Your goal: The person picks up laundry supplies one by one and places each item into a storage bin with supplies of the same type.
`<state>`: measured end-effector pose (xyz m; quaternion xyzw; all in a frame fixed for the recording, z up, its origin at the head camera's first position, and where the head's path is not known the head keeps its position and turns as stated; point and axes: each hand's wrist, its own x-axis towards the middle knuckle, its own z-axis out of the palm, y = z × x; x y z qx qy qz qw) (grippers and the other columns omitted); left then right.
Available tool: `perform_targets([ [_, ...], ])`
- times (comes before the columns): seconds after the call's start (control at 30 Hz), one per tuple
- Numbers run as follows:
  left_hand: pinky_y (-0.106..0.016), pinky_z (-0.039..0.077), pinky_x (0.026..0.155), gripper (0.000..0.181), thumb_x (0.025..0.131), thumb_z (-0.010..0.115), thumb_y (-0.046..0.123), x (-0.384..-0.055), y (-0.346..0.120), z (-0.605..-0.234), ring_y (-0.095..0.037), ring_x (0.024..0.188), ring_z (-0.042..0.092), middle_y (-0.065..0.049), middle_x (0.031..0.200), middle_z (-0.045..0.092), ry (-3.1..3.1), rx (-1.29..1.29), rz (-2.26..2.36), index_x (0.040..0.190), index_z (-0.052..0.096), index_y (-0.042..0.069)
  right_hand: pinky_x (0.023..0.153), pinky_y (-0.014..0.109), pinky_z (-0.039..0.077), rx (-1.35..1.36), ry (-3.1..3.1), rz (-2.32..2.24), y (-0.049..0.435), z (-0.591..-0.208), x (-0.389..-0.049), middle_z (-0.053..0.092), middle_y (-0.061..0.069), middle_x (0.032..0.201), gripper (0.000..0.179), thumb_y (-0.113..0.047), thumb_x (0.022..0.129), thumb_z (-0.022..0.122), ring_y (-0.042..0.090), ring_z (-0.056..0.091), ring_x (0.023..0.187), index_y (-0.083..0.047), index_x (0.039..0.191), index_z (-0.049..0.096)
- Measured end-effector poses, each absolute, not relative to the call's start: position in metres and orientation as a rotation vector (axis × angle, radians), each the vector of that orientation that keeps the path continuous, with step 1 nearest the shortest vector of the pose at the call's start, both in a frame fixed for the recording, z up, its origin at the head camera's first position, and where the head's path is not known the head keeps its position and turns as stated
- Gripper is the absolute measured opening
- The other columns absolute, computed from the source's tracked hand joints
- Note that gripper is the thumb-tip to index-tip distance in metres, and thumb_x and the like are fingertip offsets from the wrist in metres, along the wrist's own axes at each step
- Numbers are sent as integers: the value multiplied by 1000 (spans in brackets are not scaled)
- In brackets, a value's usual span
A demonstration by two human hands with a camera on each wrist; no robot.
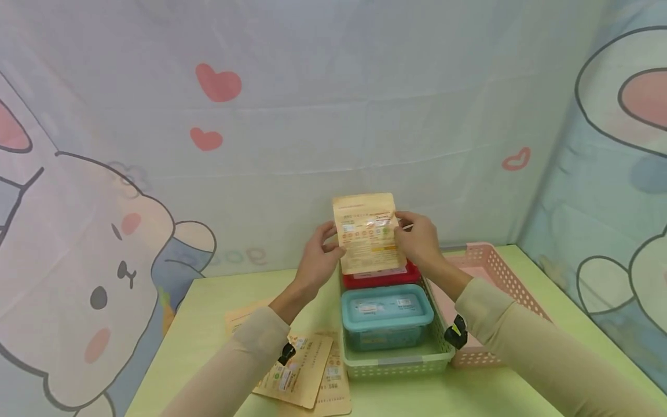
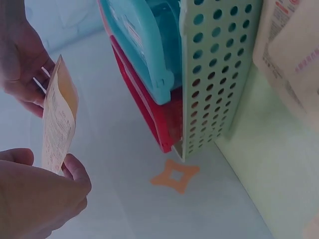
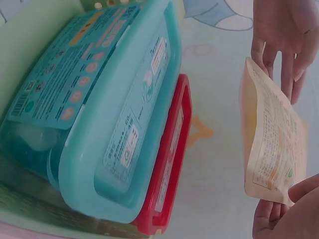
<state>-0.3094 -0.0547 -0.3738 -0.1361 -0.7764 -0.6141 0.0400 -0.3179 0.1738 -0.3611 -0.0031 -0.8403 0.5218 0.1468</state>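
Note:
Both hands hold up a flat tan printed pouch point(image 1: 366, 234) above the back of a green basket. The left hand point(image 1: 316, 260) has its thumb at the pouch's lower left edge, its fingers partly hidden behind. At the opposite edge, the right hand point(image 1: 421, 238) pinches the pouch with thumb in front and fingers behind. The right wrist view shows the pouch point(image 3: 276, 144) standing upright, its printed side facing the person. Under it in the green basket point(image 1: 401, 368) sit a teal lidded box point(image 1: 387, 313) and, farther back, a red-lidded box point(image 1: 381, 279).
Several similar tan pouches point(image 1: 312, 362) lie overlapping on the light green table point(image 1: 182, 347), left of the green basket and partly under the left forearm. A pink perforated basket point(image 1: 508, 284) stands to the right. A printed cloth backdrop point(image 1: 292, 116) rises behind the table.

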Motion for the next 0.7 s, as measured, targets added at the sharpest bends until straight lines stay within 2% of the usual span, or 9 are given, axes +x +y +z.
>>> perform_targets([
  [0.13, -51, 53, 105, 62, 102, 62, 6, -310, -50, -375, -31, 129, 62, -6, 163, 45, -2339, -455, -1962, 161, 43, 15, 71, 28, 51, -22, -2426, 1539, 177, -359, -318, 58, 17, 130, 51, -11, 104, 52, 31, 54, 111, -5, 155, 54],
  [0.23, -51, 53, 105, 65, 102, 62, 6, -310, -47, -375, -32, 133, 60, -5, 165, 41, -2311, -474, -2038, 162, 41, 17, 75, 29, 52, -27, -2424, 1552, 179, -357, -318, 58, 18, 134, 50, -15, 107, 52, 31, 55, 111, -5, 156, 52],
  [0.43, -52, 49, 110, 68, 104, 59, 7, -312, -40, -372, -34, 137, 53, -8, 168, 35, -2265, -462, -2216, 166, 31, 11, 77, 32, 51, -37, -2393, 1543, 186, -357, -320, 59, 19, 134, 49, -12, 106, 49, 30, 55, 110, -3, 154, 54],
  [0.57, -52, 49, 111, 59, 105, 56, 9, -313, -35, -371, -35, 133, 56, -15, 160, 43, -2241, -430, -2304, 161, 37, 4, 80, 35, 50, -62, -2388, 1546, 188, -358, -321, 59, 19, 132, 48, -11, 105, 49, 30, 55, 110, -2, 153, 55],
  [0.7, -49, 50, 110, 49, 106, 56, 11, -311, -31, -371, -34, 127, 59, -19, 150, 51, -2236, -377, -2343, 153, 45, 0, 89, 38, 52, -113, -2377, 1585, 190, -359, -322, 59, 19, 131, 46, -15, 106, 51, 31, 55, 112, -1, 150, 56],
])
